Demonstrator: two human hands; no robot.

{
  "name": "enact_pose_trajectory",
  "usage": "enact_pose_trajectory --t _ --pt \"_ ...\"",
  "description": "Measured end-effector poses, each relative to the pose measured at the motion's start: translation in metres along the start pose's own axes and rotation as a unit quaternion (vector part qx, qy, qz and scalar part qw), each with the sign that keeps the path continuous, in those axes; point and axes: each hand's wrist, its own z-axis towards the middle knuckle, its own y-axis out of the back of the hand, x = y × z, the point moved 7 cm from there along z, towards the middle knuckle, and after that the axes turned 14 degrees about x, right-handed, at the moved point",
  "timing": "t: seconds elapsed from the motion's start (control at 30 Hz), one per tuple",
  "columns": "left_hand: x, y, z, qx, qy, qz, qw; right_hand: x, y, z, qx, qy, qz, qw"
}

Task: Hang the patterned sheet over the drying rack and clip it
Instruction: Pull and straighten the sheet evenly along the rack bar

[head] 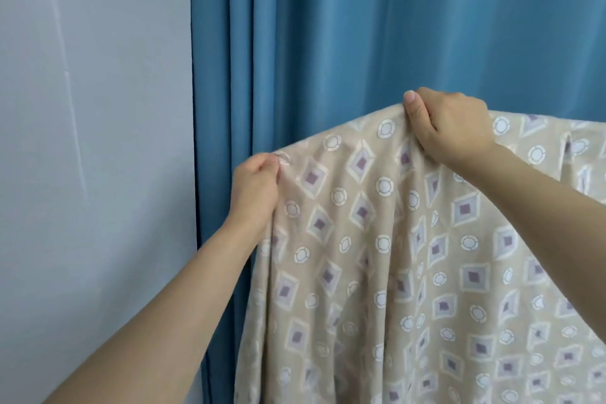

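Both hands' fingers, left hand (259, 182) and right hand (454, 126), curled tight on patterned sheet (393, 272) edge.

The beige patterned sheet (410, 256), printed with diamonds and circles, hangs in folds from its raised top edge.

Blue fabric curtain (360, 26), hanging in vertical pleats, fills background centre and right. Pale grey-white painted wall (91, 108) at left, bearing faint vertical streaks, meets curtain edge.
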Motion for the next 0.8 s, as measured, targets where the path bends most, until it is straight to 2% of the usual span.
enact_pose_trajectory --t 0.03,0.07,0.1,0.17,0.2,0.23,0.27,0.3,0.33,0.4,0.43,0.47,0.53,0.57,0.63,0.67,0.8 --pt "-0.018 0.010 -0.002 -0.047 -0.053 0.045 0.996 0.001 -0.001 0.001 -0.007 0.000 -0.006 1.000" --pt "-0.033 0.012 -0.002 -0.055 -0.094 0.108 0.988 0.003 -0.002 0.002 -0.012 -0.001 -0.012 1.000" --pt "-0.043 0.005 0.002 -0.012 -0.103 0.188 0.977 0.004 -0.004 0.003 -0.015 -0.002 -0.014 1.000" --pt "-0.039 -0.022 0.003 0.147 -0.065 0.329 0.930 0.005 -0.006 0.005 -0.020 -0.003 -0.011 1.000" --pt "-0.036 -0.026 0.003 0.173 -0.062 0.341 0.922 0.004 -0.005 0.005 -0.025 -0.002 -0.009 1.000" --pt "-0.043 -0.021 0.002 0.154 -0.086 0.318 0.931 0.002 -0.004 0.004 -0.032 0.001 -0.002 0.999" --pt "-0.052 -0.011 0.002 0.094 -0.128 0.281 0.947 -0.001 -0.002 0.001 -0.040 0.006 0.010 0.999" --pt "-0.059 0.000 0.001 0.037 -0.154 0.279 0.947 -0.005 0.000 -0.002 -0.047 0.013 0.025 0.998" --pt "-0.059 0.004 0.003 0.022 -0.147 0.325 0.934 -0.009 0.001 -0.006 -0.052 0.021 0.039 0.998" --pt "-0.047 0.002 0.009 0.062 -0.076 0.423 0.901 -0.014 0.001 -0.010 -0.052 0.035 0.060 0.996" --pt "-0.044 0.002 0.012 0.066 -0.050 0.432 0.898 -0.017 0.001 -0.010 -0.049 0.034 0.075 0.995" --pt "-0.048 0.002 0.011 0.054 -0.048 0.400 0.914 -0.020 0.001 -0.009 -0.046 0.028 0.092 0.994" --pt "-0.064 -0.012 0.007 0.049 -0.084 0.294 0.951 -0.025 0.000 -0.005 -0.028 0.013 0.117 0.993" --pt "-0.071 -0.028 0.006 0.080 -0.095 0.268 0.955 -0.028 -0.001 -0.002 -0.010 0.010 0.121 0.993" --pt "-0.074 -0.068 0.006 0.164 -0.100 0.276 0.942 -0.030 -0.001 0.005 0.028 0.023 0.114 0.993" --pt "-0.073 -0.083 0.007 0.179 -0.102 0.293 0.934 -0.033 -0.001 0.009 0.047 0.027 0.106 0.993" --pt "-0.069 -0.108 0.019 0.154 -0.095 0.317 0.931 -0.073 0.005 0.025 0.083 -0.010 0.078 0.993"
